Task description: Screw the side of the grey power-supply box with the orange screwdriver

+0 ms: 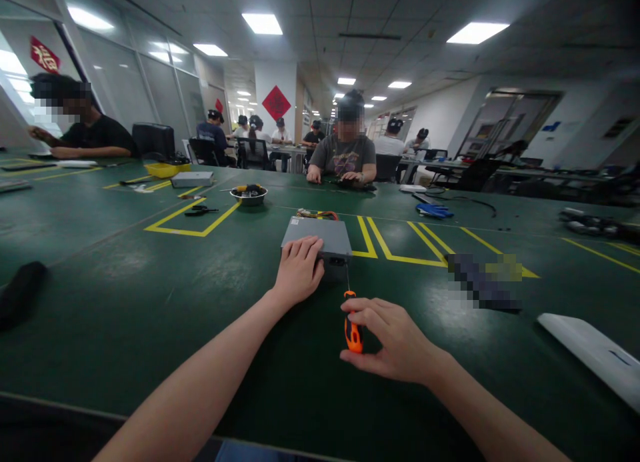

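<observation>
A grey metal computer power supply (327, 233) sits on the green table in front of me, its socket side facing me and coloured wires at its back. Over its left part lies my left hand (300, 269), fingers on the top and thumb down the near side, gripping it. My right hand (390, 335) holds an orange and black screwdriver (354, 332) by the handle, between thumb and fingers. The screwdriver's thin shaft reaches to the right end of the power supply's near side. Whether the tip sits in a screw is too small to tell.
A metal bowl (250, 198) with a yellow-black tool stands beyond, left. Blue gloves (434, 211) lie at back right, a white device (590, 349) at right, and a black object (23, 292) at left. Across the table sits a person (345, 155).
</observation>
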The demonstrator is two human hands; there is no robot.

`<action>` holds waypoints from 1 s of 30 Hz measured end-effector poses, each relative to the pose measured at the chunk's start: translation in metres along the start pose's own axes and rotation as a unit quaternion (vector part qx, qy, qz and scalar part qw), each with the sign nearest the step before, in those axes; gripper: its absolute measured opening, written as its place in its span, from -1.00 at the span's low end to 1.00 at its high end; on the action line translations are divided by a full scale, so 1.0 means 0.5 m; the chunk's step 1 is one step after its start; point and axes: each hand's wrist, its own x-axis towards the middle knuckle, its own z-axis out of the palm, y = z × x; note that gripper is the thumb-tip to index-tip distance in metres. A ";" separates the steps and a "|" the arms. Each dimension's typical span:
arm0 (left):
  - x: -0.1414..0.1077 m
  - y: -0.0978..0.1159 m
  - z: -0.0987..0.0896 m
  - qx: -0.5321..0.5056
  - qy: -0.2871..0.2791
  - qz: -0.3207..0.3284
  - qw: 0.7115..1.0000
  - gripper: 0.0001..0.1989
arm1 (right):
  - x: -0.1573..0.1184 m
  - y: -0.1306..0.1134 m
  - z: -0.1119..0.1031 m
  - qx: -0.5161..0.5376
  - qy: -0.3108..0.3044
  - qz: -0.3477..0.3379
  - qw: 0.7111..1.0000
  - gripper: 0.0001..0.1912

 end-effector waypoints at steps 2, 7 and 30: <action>0.000 -0.002 -0.004 -0.002 -0.011 0.011 1.000 -0.57 | -0.002 0.003 0.000 0.006 0.005 0.013 1.000 -0.67; 0.000 -0.012 -0.013 0.010 -0.041 0.034 0.999 -0.45 | -0.005 -0.003 -0.007 0.004 -0.040 0.028 0.999 -0.59; -0.004 -0.007 -0.017 0.033 -0.031 0.010 0.999 -0.50 | -0.006 -0.011 -0.015 -0.036 -0.030 0.014 0.999 -0.64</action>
